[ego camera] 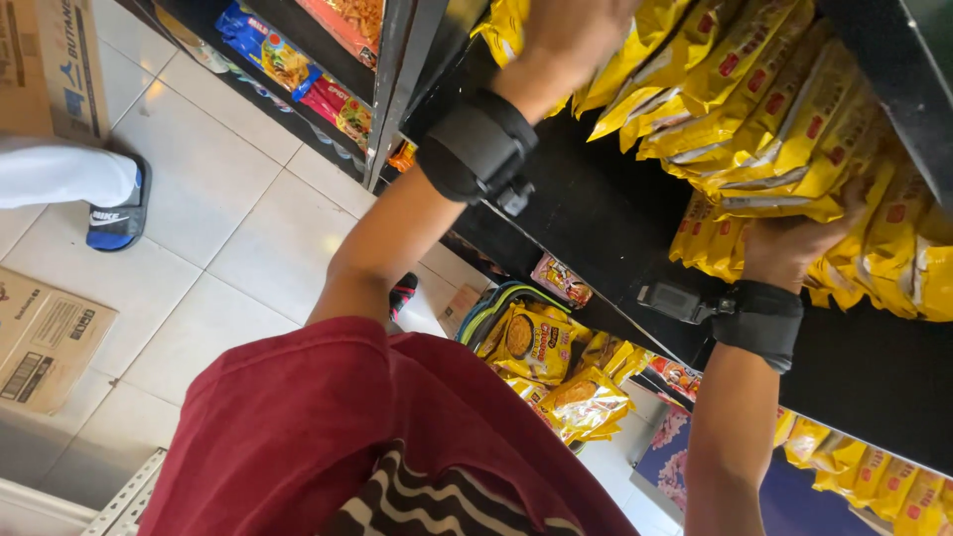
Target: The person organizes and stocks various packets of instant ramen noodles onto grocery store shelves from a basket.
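Left hand: the left hand (566,40) is up at the top of the view, pressed onto the yellow packets (764,109) on the black shelf (606,213); its fingers are cut off by the edge of the view, so whether it is gripping cannot be told.
Right hand: the right hand (794,243) is closed around the lower edge of the same yellow stack, fingers curled under it, just above the shelf's front edge.
Wrist bands: two, one black band on each forearm, each carrying a small dark device.
Yellow packets: too many to count exactly; a dense overlapping row on the shelf, lying between the two hands and touching both.
Basket: one basket (486,318) with bright handles sits below the shelf, holding several yellow noodle packets (556,372).
Lower shelf: more yellow packets (874,476) stand in a row beneath the shelf, at the right.
Neighbouring rack: blue and red snack bags (298,69) left of the shelf.
Floor: pale square tiles (228,218) below the shelf.
Boxes: two cardboard boxes, one upright at top left (50,60), one flat on the tiles (45,337).
Other person: one foot in a blue sandal (119,213).
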